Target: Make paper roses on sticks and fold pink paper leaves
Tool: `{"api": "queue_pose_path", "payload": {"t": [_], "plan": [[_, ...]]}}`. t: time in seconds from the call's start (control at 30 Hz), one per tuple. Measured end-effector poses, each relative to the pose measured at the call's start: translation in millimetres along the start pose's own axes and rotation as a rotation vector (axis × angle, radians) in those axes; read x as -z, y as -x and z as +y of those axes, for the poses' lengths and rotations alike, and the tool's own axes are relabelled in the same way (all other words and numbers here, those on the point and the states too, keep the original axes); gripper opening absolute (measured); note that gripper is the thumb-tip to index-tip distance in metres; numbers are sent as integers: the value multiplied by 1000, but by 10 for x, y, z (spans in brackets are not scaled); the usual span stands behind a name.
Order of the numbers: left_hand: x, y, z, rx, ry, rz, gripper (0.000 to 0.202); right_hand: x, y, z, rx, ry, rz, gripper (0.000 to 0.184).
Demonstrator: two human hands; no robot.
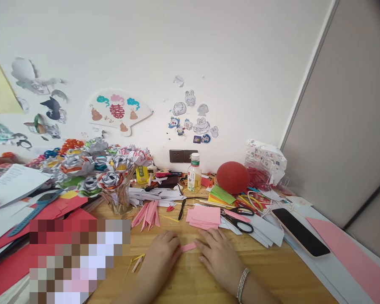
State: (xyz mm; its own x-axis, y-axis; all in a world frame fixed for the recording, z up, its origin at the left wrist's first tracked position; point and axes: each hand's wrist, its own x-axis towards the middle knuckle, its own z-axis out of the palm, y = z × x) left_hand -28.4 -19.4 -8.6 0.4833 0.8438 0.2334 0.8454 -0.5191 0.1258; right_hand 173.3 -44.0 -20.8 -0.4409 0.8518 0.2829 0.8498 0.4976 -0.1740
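Observation:
A narrow folded strip of pink paper (189, 246) lies on the wooden table between my two hands. My left hand (163, 250) has its fingers curled and pressed together over the strip's left end; the thumb is hidden. Flat on the table, my right hand (218, 253) has its fingers apart, with a fingertip touching the strip's right end. A beaded bracelet (242, 283) circles the right wrist. Just beyond the hands are a stack of pink paper sheets (204, 216) and a pile of folded pink paper pieces (148, 214).
Black scissors (245, 226) lie beside white paper pieces (263, 228). A phone (300, 232) rests on paper at right. Behind stand a bottle (194, 175), a red balloon (232, 177) and a container of paper flowers (115, 198). Red paper (9, 270) covers the left side.

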Motion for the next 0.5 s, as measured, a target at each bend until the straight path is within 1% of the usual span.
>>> {"api": "queue_pose_path", "payload": {"t": [0.07, 0.17, 0.27, 0.33, 0.4, 0.43, 0.5], "plan": [[4, 16, 44, 31, 5, -25, 15, -4, 0, -17, -25, -33, 19, 37], [26, 32, 62, 48, 8, -50, 19, -1, -9, -12, -61, -59, 88, 39], [37, 25, 32, 57, 67, -21, 29, 19, -35, 62, -119, -22, 164, 42], [49, 1, -22, 90, 147, 3, 31, 37, -56, 152, -161, 18, 197, 43], [82, -37, -121, 132, 222, 46, 28, 52, -74, 256, -180, 48, 220, 43], [107, -60, -192, 150, 242, 88, 26, 56, -82, 304, -180, 60, 229, 42], [164, -106, -372, 168, 212, 221, 25, 53, -95, 381, -173, 83, 239, 35]]}}
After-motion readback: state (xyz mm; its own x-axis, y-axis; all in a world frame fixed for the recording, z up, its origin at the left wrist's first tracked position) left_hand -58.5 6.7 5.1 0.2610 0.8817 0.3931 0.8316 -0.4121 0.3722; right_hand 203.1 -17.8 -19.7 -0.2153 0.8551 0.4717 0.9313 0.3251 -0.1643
